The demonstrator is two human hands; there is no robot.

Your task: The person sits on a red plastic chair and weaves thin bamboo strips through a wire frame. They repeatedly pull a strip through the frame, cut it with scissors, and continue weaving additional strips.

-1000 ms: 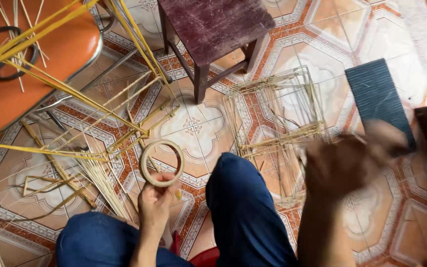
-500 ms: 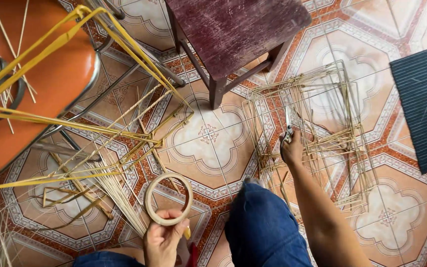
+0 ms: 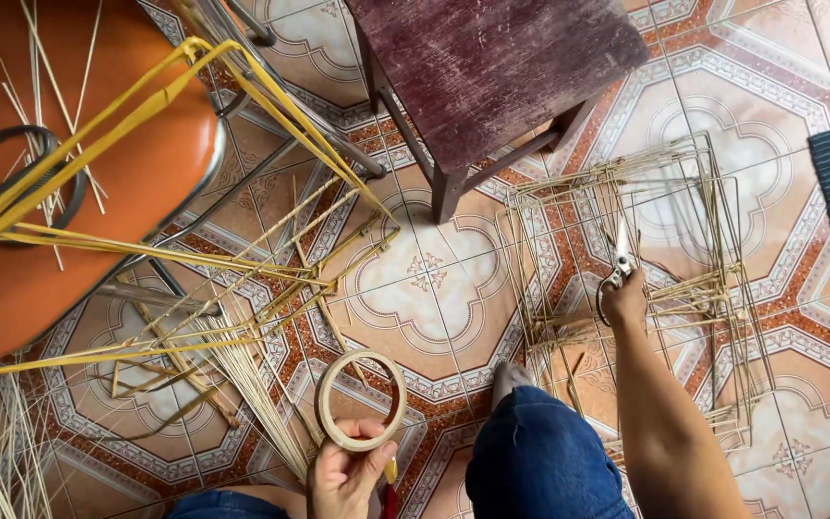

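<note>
Left hand [image 3: 346, 473]: pinches tape ring [image 3: 361, 401] at its lower rim — ring above fingers.
Right hand [image 3: 624, 300]: grasps snips [image 3: 618, 261] — blades up, over stick frame [image 3: 646, 279].

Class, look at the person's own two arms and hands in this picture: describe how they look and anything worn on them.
Both are bare: the left hand and the right hand wear no gloves, and no rings or watch show. The right forearm has no sleeve. Only the left hand and wrist are in view.
</note>
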